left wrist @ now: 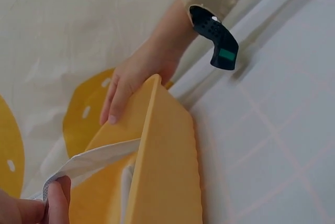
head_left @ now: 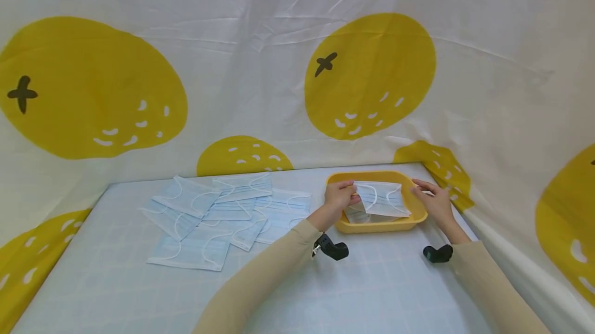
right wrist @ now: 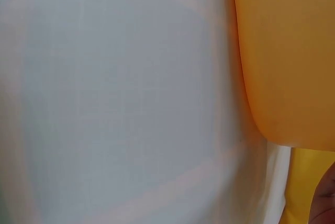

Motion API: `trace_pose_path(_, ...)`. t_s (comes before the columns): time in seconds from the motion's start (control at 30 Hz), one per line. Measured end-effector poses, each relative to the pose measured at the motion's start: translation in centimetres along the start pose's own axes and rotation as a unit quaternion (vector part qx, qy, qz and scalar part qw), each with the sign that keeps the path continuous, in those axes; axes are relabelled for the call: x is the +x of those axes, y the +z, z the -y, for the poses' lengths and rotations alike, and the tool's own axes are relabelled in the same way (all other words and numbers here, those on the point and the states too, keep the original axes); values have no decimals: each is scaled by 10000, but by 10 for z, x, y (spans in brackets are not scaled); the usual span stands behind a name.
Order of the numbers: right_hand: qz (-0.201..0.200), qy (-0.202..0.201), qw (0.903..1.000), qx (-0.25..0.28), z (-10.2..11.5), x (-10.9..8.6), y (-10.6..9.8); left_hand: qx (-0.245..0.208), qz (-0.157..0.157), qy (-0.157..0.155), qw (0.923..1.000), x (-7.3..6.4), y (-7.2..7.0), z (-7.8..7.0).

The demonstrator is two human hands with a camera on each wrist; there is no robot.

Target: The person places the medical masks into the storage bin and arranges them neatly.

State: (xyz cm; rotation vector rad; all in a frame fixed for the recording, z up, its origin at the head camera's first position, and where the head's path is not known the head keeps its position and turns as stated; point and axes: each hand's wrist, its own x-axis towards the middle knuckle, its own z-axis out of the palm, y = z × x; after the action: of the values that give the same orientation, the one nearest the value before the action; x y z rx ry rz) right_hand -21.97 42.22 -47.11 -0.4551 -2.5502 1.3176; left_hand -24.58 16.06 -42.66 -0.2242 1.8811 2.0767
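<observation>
A pale bluish-white tabletop (head_left: 116,292) bears it all, crossed by faint pinkish lines that show most clearly in the left wrist view. Towards its far edge, left of the middle, pleated pale-blue face masks (head_left: 191,251) lie loosely spread at various angles, several overlapping so that some rest partly on others. To their right, near the far right corner, a yellow tray (head_left: 381,227) stands upright, not touching those masks.
</observation>
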Motion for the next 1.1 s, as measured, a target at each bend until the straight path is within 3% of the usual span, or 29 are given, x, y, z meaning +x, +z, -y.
trace_pose_path(0.33, -62, 31, 10000, 9, 4, 0, 0, 23, 141, 70, 9999, 0, -1, 1)
trace_pose_path(0.7, -244, -137, 9994, 182, -36, 26, 6, 507, 281, 231, 9981, -2, 0, -1)
trace_pose_path(1.1, -24, 203, 9998, 81, 7, -2, -1, 1286, 232, 39, 9914, 2, 2, -4)
